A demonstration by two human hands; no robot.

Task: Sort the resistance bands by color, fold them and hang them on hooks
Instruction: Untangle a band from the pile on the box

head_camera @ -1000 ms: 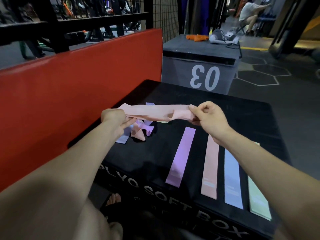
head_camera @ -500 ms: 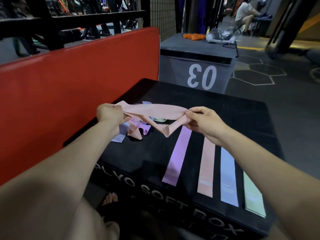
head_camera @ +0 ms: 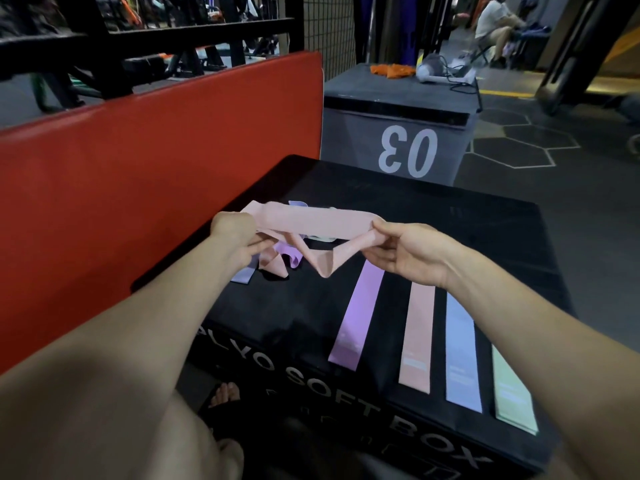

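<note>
A pink resistance band (head_camera: 311, 221) is stretched in the air between my two hands, above the black soft box (head_camera: 485, 233). My left hand (head_camera: 235, 237) grips its left end and my right hand (head_camera: 405, 251) pinches its right end; the lower strand sags into a V. Under it lies a loose heap of bands (head_camera: 277, 265), pink, purple and pale blue. Laid flat side by side on the box are a purple band (head_camera: 356, 320), a pink band (head_camera: 417, 341), a blue band (head_camera: 462, 351) and a green band (head_camera: 512, 389).
A red padded mat (head_camera: 138, 174) stands against the box's left side. A grey box marked 03 (head_camera: 398, 126) sits behind, with orange cloth and cables on top. A person sits far back right (head_camera: 495, 26). My sandalled foot (head_camera: 225, 396) is by the box's front.
The band's lower strand has dropped away from the upper one and hangs in a V. My hands have stayed roughly in place, still holding both ends.
</note>
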